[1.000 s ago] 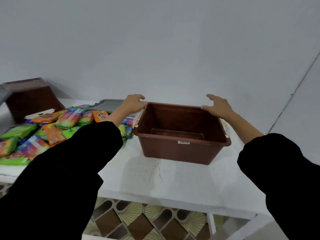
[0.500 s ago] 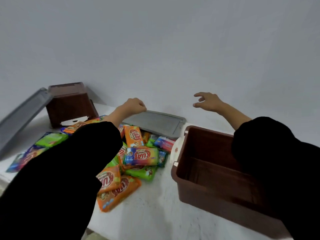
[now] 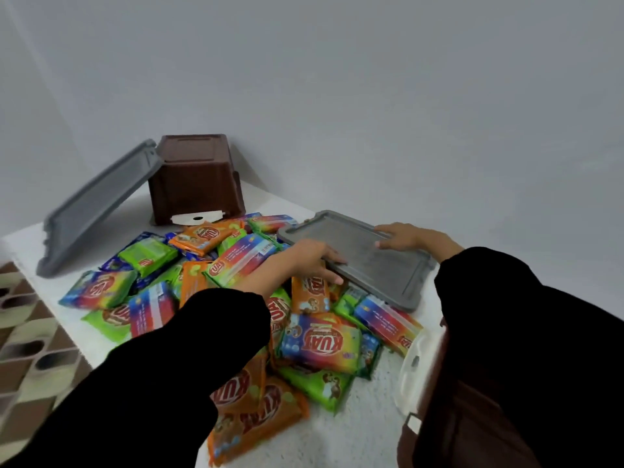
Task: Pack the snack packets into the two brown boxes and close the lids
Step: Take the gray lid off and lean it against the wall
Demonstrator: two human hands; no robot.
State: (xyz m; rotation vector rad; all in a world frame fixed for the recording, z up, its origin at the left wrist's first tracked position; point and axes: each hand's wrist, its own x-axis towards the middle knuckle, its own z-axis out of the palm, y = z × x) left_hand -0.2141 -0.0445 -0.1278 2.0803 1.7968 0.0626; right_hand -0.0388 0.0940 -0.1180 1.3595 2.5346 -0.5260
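Several colourful snack packets (image 3: 317,342) lie heaped on the white table. On the heap's far right side rests a flat grey lid (image 3: 371,268). My left hand (image 3: 304,261) grips its near left edge, thumb on top and fingers underneath. My right hand (image 3: 408,238) holds the lid's far edge. One brown box (image 3: 196,177) stands upside down at the back left. The other brown box (image 3: 449,423) is at the bottom right, mostly hidden by my right sleeve, with its white latch (image 3: 413,363) showing.
A second grey lid (image 3: 98,204) leans tilted against the upturned box at the far left. The white table (image 3: 354,430) ends at its left edge, with patterned floor (image 3: 30,349) below. A plain wall runs behind.
Both hands left the rim of the open brown box and moved left onto the grey lid. The view swung left, so the box now sits at the bottom right.
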